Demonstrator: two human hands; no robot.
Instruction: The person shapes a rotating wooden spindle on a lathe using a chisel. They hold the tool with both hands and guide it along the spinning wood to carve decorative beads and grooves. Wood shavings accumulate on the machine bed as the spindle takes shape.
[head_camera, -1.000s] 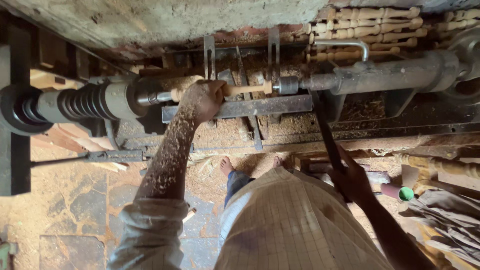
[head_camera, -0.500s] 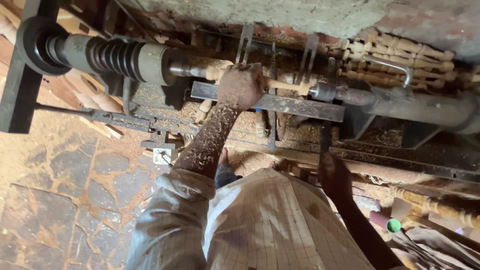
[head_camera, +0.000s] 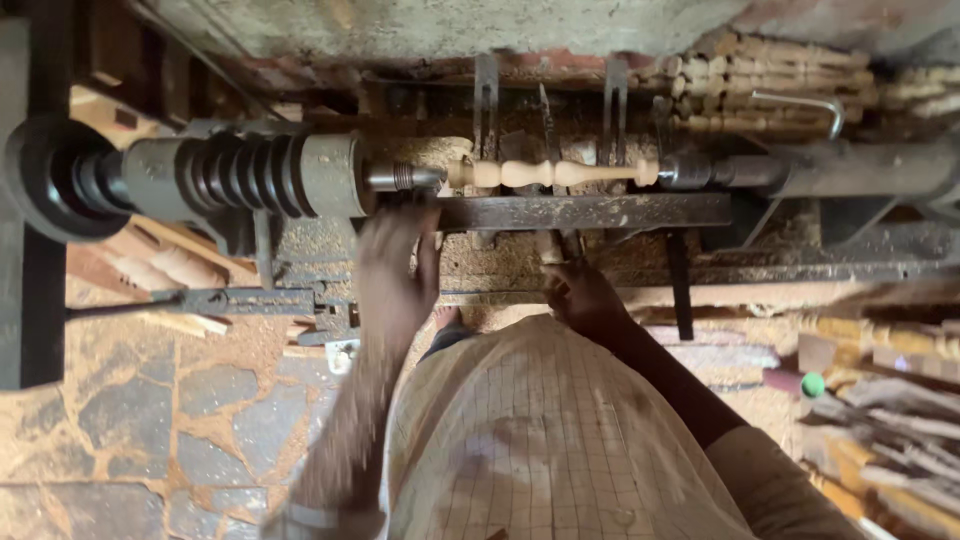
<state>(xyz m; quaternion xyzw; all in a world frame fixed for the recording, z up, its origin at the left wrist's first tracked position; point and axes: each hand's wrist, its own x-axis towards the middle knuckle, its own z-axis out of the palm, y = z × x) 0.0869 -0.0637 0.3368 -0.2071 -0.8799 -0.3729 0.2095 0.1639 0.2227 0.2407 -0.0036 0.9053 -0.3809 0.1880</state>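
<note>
Left hand: the left hand (head_camera: 398, 268) is motion-blurred, fingers loosely spread and reaching up to the near edge of the long flat rusty iron tool rest (head_camera: 585, 211); whether it grips anything cannot be told.
Right hand: the right hand (head_camera: 583, 297) is curled below the rest, fingers pressed together near a thin dark tool shaft; the hold itself is hidden.
Workpiece: the pale turned wooden spindle (head_camera: 552, 173), beaded and smooth, lies level between the lathe centres, just beyond the rest.
Headstock: the dark ribbed stepped metal pulley (head_camera: 240, 175) sits left of the spindle, dusty and matte.
Far right: the stack of pale turned wooden spindles (head_camera: 770, 80) rests against the wall.
Floor: the irregular brown stone floor (head_camera: 130, 420) is strewn with sawdust.
</note>
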